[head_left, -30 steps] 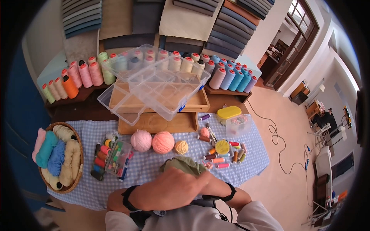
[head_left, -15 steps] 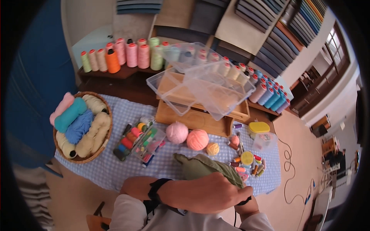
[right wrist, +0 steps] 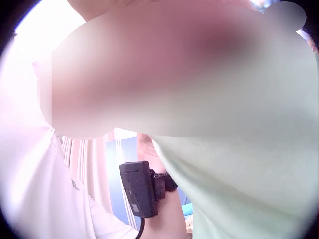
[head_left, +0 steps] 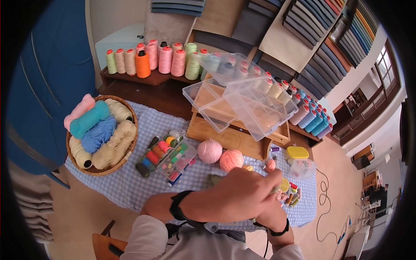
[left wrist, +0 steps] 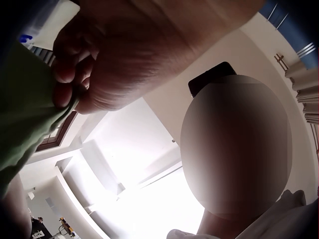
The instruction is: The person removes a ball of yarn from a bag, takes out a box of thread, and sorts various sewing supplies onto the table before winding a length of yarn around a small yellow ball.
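Green cloth [head_left: 213,180] shows beyond the left forearm in the head view, mostly covered by the arms. My left hand [head_left: 245,193] crosses over my right hand [head_left: 272,216], the two close together near the table's front edge. In the left wrist view, the curled fingers of my left hand [left wrist: 134,50] pinch the edge of the green cloth [left wrist: 25,109], which hangs below them. Pale green cloth [right wrist: 239,184] fills much of the right wrist view. The fingers of my right hand are hidden, so their hold on the cloth cannot be told.
Yarn balls [head_left: 209,151], an open thread box [head_left: 177,161] and small spools [head_left: 294,197] lie on the checked cloth [head_left: 117,186]. A yarn basket [head_left: 134,149] stands left; clear organizers [head_left: 255,117] rest on wooden trays [head_left: 229,141] behind. Thread cones [head_left: 164,60] line the back shelf.
The head view has swung left, so the table contents appear farther right. My left hand has moved across my right, and less of the green cloth shows than half a second ago.
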Demonstrator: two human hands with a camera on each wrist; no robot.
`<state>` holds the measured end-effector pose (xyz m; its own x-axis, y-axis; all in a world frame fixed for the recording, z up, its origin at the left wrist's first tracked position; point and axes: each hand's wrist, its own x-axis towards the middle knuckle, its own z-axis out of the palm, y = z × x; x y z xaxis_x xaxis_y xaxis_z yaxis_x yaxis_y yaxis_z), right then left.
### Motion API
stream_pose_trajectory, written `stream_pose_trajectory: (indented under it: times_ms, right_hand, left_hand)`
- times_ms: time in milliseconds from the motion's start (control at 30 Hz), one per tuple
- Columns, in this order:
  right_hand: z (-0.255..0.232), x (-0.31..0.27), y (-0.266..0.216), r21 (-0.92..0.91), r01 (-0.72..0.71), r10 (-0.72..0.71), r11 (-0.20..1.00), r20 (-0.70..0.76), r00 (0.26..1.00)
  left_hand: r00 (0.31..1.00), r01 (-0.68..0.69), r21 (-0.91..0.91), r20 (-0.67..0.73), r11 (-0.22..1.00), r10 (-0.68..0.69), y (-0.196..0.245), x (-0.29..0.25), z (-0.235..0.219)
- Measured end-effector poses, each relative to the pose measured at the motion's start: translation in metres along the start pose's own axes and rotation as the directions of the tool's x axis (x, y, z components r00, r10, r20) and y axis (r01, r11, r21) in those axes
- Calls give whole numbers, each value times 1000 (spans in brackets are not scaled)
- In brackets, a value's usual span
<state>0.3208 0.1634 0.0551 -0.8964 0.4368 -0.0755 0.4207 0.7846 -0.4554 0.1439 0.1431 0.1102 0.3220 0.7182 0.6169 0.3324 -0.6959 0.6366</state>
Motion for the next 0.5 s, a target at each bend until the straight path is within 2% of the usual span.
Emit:
stream_pose_trajectory:
  times_ms: [33,67,100,167,200,233,267,300,333,433,467,500]
  right_hand:
    - [0,-1,-3,-19,-13,13,1000,-4,1000]
    - [-2,-2,-5,-38,-27,27,999,-11,1000]
    - [-4,-4,-6,-58,-46,45,997,-19,999]
    - [-12,-11,-9,-100,-104,99,990,-50,994]
    - [-30,-8,-28,-131,-76,57,989,-141,988]
    - [-37,-8,-29,-136,-100,78,986,-161,984]
    - [-42,-9,-28,-145,97,-131,985,-247,960]
    - [-44,-11,-29,-172,287,-330,942,-327,885]
    - [-48,-13,-33,-91,384,-388,919,-384,838]
    - [-52,-26,-32,-61,347,-328,936,-510,795]
    - [-55,-30,-22,-127,269,-294,955,-527,797]
    - [-57,-31,-13,-81,134,-156,988,-569,807]
  left_hand:
    - [998,34,12,-47,999,-33,1,1,-8]
    - [994,106,-13,4,994,-106,3,2,-17]
    - [995,96,-19,17,995,-95,2,3,-23]
    - [999,23,137,-28,990,-20,0,5,-31]
    - [998,56,239,-28,969,-51,-2,5,-36]
    - [993,117,189,-54,975,-108,-1,4,-38]
    - [986,154,157,-94,975,-141,0,3,-42]
    - [976,194,125,-128,973,-178,2,2,-47]
    - [971,228,137,-108,964,-214,3,1,-53]
    - [965,262,172,-23,950,-262,0,3,-65]
    - [959,282,204,-14,938,-285,-1,4,-66]
    - [952,300,238,-6,924,-307,-2,5,-67]
